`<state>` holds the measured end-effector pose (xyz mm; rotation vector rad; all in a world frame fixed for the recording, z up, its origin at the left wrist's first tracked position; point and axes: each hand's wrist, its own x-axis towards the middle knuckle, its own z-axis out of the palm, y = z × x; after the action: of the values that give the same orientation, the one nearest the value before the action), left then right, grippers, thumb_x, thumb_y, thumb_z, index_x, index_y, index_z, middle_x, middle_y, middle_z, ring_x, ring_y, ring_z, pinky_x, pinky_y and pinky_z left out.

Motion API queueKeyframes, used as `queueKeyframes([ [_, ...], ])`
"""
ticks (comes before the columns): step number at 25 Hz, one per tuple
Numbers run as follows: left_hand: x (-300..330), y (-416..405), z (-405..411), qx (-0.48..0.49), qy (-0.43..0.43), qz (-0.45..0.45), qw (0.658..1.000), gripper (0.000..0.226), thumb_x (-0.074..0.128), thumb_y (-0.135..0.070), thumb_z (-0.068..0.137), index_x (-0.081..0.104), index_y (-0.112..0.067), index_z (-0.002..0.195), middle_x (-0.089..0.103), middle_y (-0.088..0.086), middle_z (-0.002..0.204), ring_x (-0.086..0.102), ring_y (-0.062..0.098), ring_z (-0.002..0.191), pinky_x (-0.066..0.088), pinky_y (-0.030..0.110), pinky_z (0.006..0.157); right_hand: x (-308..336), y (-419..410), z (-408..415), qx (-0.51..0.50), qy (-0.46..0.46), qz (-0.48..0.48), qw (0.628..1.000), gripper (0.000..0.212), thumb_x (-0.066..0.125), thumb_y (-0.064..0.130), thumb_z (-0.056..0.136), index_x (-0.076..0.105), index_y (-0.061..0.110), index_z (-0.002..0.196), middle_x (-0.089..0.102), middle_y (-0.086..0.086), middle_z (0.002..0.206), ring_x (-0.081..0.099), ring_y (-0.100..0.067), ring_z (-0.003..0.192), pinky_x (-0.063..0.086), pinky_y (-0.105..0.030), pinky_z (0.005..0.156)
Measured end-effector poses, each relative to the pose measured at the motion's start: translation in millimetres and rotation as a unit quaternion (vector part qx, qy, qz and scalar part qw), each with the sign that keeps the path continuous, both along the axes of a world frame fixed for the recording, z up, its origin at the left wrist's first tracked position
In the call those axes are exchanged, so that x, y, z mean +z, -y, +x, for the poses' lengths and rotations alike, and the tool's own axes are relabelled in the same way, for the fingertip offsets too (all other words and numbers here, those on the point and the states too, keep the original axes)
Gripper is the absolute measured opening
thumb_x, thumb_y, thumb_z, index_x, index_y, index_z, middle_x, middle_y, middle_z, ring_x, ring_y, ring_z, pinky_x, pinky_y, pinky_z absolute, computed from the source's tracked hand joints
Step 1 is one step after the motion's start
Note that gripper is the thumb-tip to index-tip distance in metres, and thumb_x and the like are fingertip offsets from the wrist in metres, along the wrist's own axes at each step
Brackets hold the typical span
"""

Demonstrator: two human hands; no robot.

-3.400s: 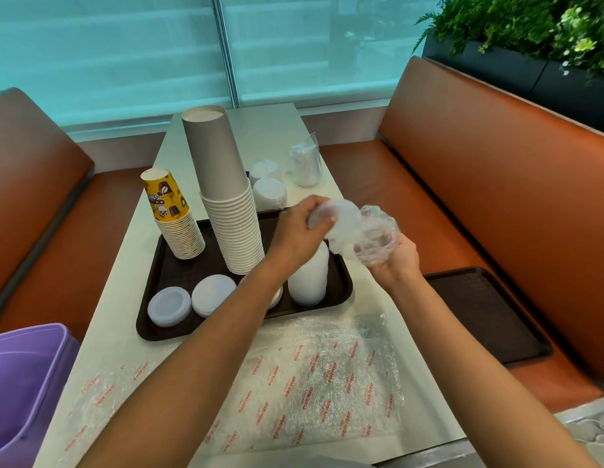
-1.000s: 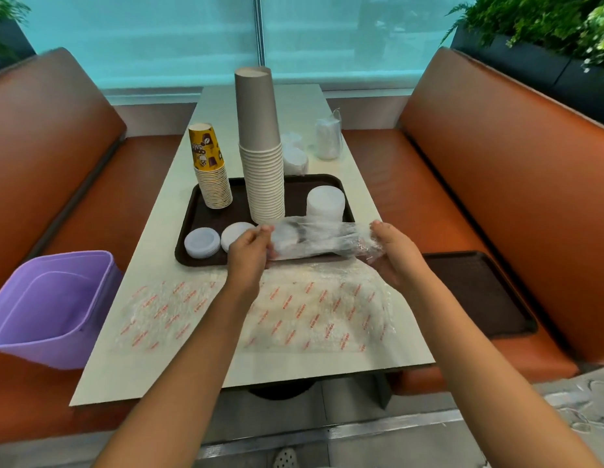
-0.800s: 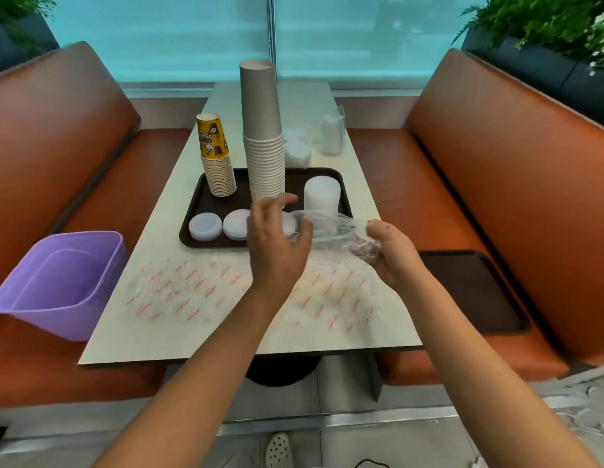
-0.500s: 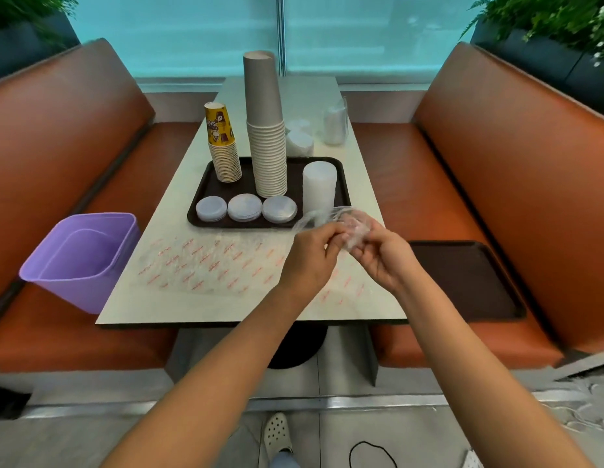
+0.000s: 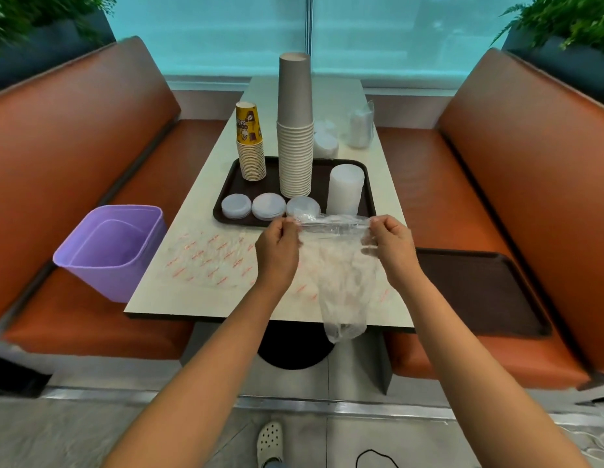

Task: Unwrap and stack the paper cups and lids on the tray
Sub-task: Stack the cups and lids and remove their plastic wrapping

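Both hands pinch the top edge of an empty clear plastic wrapper, the left hand at one corner and the right hand at the other, stretching it taut above the counter while the rest hangs limp. Beyond them the dark tray holds a short yellow-topped cup stack, a tall grey cup stack, 3 low piles of lids and a taller lid stack. A purple bin sits on the left bench.
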<state>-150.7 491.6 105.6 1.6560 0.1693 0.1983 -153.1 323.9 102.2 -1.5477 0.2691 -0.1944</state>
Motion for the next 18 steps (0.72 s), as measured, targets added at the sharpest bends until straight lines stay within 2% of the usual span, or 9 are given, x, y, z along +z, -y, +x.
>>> queueKeyframes([
  [1,-1.1,-2.8,2.1,-0.004,0.022,0.044,0.999,0.015,0.056,-0.035,0.091,0.056,-0.019,0.094,0.058,-0.004,0.094,0.053,0.01,0.086,0.046,0.034,0.089,-0.4,-3.7,5.1,-0.009,0.018,-0.038,0.999,0.028,0.044,0.009,0.098,0.052,0.014,0.072,0.05,-0.001,0.062,0.05,-0.008,0.054,0.047,-0.024,0.056],
  [3,1.7,-11.4,11.4,-0.048,0.137,0.209,0.967,0.058,0.065,-0.05,0.077,0.046,-0.024,0.125,0.048,-0.002,0.125,0.044,0.012,0.114,0.036,0.029,0.099,-1.2,-13.8,14.7,0.028,0.044,-0.108,0.993,0.029,0.044,0.008,0.098,0.051,0.014,0.071,0.048,-0.003,0.058,0.048,-0.004,0.046,0.046,-0.02,0.051],
  [5,11.2,-15.6,28.2,-0.165,0.115,0.327,0.923,0.065,0.069,-0.048,0.076,0.043,-0.028,0.133,0.049,-0.002,0.13,0.044,0.013,0.117,0.035,0.032,0.099,-1.0,-27.3,24.5,0.081,0.05,-0.137,0.986,0.028,0.044,0.01,0.099,0.052,0.014,0.073,0.048,-0.005,0.057,0.048,-0.004,0.042,0.045,-0.02,0.047],
  [7,14.0,-18.3,40.1,-0.258,0.012,0.292,0.921,0.037,0.067,-0.032,0.085,0.059,-0.018,0.118,0.064,0.001,0.105,0.058,0.014,0.094,0.046,0.028,0.083,3.8,-34.8,30.8,0.116,0.021,-0.097,0.988,0.024,0.042,0.019,0.101,0.056,0.012,0.082,0.051,-0.007,0.064,0.049,-0.007,0.044,0.044,-0.023,0.045],
  [9,2.4,-28.6,53.7,-0.205,-0.018,0.195,0.959,0.012,0.06,-0.018,0.091,0.065,-0.007,0.092,0.062,0.0,0.074,0.058,0.013,0.067,0.05,0.025,0.058,7.1,-31.4,36.0,0.21,-0.077,-0.072,0.972,0.02,0.043,0.028,0.1,0.058,0.015,0.103,0.06,-0.005,0.083,0.056,-0.012,0.057,0.046,-0.024,0.048],
  [12,-15.5,-48.9,71.9,-0.079,-0.03,0.154,0.984,0.027,0.053,-0.019,0.094,0.059,0.001,0.077,0.05,0.001,0.059,0.045,0.011,0.053,0.038,0.025,0.053,-4.1,-18.0,40.6,0.319,-0.202,-0.104,0.92,0.01,0.055,0.01,0.094,0.062,0.018,0.097,0.066,-0.003,0.093,0.061,-0.018,0.072,0.049,-0.025,0.058],
  [15,-22.3,-59.3,85.4,-0.045,-0.08,0.091,0.992,0.034,0.048,-0.018,0.096,0.055,-0.008,0.064,0.045,0.003,0.054,0.038,0.013,0.046,0.033,0.019,0.041,-16.3,-14.1,50.4,0.197,-0.232,0.023,0.952,0.019,0.045,0.001,0.096,0.059,0.012,0.088,0.057,-0.004,0.082,0.05,-0.01,0.05,0.042,-0.019,0.04],
  [17,-27.5,-64.1,92.2,-0.034,-0.116,0.039,0.992,0.033,0.045,-0.017,0.097,0.06,-0.012,0.068,0.044,0.004,0.052,0.036,0.015,0.044,0.028,0.016,0.034,-21.3,-13.2,56.3,0.139,-0.249,0.028,0.958,0.019,0.041,0.005,0.097,0.058,0.013,0.091,0.05,-0.002,0.078,0.034,-0.005,0.041,0.025,-0.014,0.032],
  [18,-30.3,-66.6,95.0,-0.028,-0.132,0.026,0.991,0.034,0.043,-0.018,0.098,0.061,-0.011,0.07,0.044,0.004,0.052,0.035,0.015,0.043,0.027,0.016,0.033,-25.3,-12.9,59.0,0.119,-0.256,0.032,0.959,0.018,0.043,0.007,0.097,0.059,0.013,0.092,0.049,-0.003,0.078,0.032,-0.006,0.044,0.023,-0.014,0.033],
])
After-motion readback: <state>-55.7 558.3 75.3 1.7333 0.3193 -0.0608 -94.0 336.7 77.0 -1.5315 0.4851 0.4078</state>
